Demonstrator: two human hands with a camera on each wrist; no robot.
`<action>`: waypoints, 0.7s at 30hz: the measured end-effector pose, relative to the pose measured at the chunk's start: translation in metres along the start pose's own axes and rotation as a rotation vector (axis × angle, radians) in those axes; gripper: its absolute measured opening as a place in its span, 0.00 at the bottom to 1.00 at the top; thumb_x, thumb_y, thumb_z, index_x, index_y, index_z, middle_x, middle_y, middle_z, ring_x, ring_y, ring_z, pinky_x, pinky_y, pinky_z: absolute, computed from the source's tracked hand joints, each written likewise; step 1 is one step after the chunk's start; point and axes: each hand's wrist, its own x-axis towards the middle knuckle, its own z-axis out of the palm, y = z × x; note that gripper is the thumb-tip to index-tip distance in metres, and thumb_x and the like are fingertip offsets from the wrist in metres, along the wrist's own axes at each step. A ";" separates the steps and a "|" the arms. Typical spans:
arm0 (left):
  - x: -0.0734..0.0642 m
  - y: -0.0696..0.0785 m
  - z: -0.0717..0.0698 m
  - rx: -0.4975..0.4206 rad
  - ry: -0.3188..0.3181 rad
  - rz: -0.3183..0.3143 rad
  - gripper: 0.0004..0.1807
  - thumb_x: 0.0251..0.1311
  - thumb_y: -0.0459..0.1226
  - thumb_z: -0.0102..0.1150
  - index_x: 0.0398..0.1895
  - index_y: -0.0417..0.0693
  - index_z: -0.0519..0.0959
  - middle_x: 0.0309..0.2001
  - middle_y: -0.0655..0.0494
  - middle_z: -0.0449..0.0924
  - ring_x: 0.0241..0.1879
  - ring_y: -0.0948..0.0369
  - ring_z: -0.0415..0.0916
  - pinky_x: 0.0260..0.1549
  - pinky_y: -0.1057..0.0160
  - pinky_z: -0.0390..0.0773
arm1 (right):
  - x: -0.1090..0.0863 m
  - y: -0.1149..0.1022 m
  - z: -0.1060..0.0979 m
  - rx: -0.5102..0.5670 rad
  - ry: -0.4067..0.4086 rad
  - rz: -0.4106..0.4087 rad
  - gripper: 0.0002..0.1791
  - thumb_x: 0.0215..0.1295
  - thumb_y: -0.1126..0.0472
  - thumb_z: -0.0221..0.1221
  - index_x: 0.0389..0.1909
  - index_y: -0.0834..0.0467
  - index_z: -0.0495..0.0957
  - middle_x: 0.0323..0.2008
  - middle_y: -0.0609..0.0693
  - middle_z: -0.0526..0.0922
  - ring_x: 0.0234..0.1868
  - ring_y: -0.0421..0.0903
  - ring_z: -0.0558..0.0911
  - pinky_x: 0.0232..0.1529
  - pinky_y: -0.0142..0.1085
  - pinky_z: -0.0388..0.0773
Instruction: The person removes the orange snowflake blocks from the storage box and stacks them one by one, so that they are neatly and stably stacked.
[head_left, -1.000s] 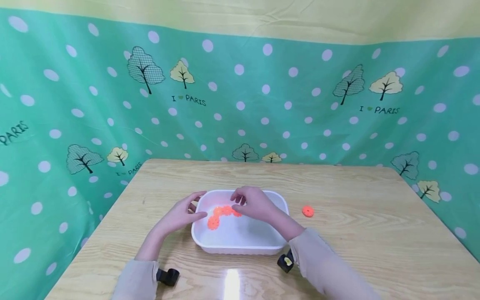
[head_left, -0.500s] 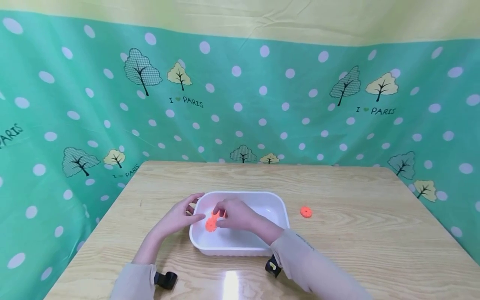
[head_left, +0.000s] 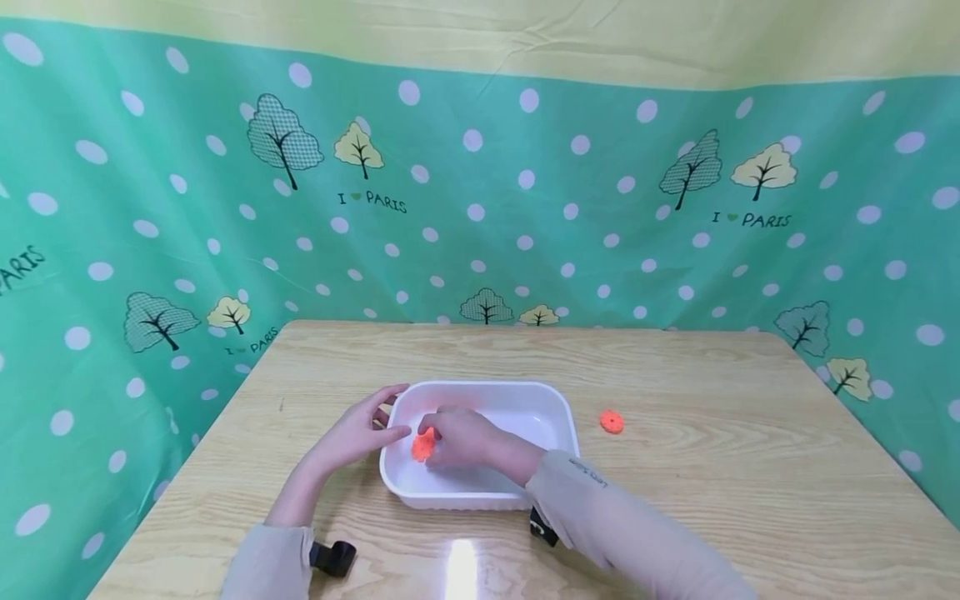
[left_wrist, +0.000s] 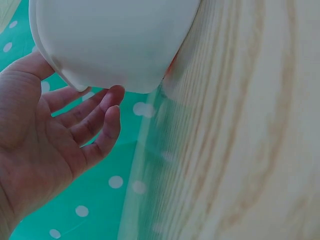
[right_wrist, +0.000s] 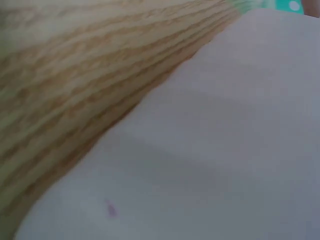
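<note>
A white plastic basin (head_left: pixel 543 417) stands on the table. My left hand (head_left: pixel 362 429) grips its left side, thumb over the rim and fingers along the outer wall. From the left wrist view, this hand (left_wrist: pixel 65 117) has bent fingers below and beside the basin (left_wrist: pixel 120 45). Inside the basin, my right hand (head_left: pixel 467 439) has curled fingers around orange notched discs (head_left: pixel 422 447); how many lie under the hand is hidden. Only the basin's blurred outer wall (right_wrist: pixel 215 140) fills the right wrist view, so the right hand does not show there.
A single orange notched disc (head_left: pixel 612 422) lies on the wooden table (head_left: pixel 712 467), right of the basin. Behind the table hangs a green dotted curtain (head_left: pixel 450 200). Black wrist cameras sit at both cuffs, the left camera (head_left: pixel 339 559) near the table's front.
My right hand has moved left and down inside the basin, over the row of orange discs, most of which it now covers. The left hand stays on the rim.
</note>
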 end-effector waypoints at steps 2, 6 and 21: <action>0.000 0.000 0.000 0.001 0.003 0.002 0.36 0.51 0.46 0.63 0.64 0.51 0.61 0.52 0.50 0.69 0.36 0.59 0.71 0.33 0.64 0.75 | 0.001 0.000 0.001 -0.004 -0.003 0.002 0.21 0.50 0.55 0.65 0.47 0.53 0.78 0.32 0.42 0.77 0.32 0.37 0.70 0.36 0.25 0.67; 0.001 -0.001 0.000 -0.005 -0.001 0.013 0.36 0.52 0.46 0.63 0.64 0.51 0.61 0.52 0.50 0.69 0.36 0.59 0.72 0.33 0.64 0.75 | 0.005 0.002 0.005 -0.016 -0.008 0.009 0.18 0.50 0.54 0.65 0.43 0.51 0.79 0.29 0.41 0.74 0.31 0.36 0.68 0.34 0.25 0.66; 0.000 0.001 -0.001 -0.005 -0.007 0.004 0.36 0.52 0.46 0.62 0.65 0.51 0.61 0.53 0.50 0.69 0.36 0.59 0.72 0.32 0.64 0.75 | 0.006 -0.003 0.003 -0.047 -0.047 0.013 0.13 0.51 0.52 0.65 0.36 0.52 0.77 0.25 0.40 0.70 0.26 0.36 0.69 0.30 0.23 0.66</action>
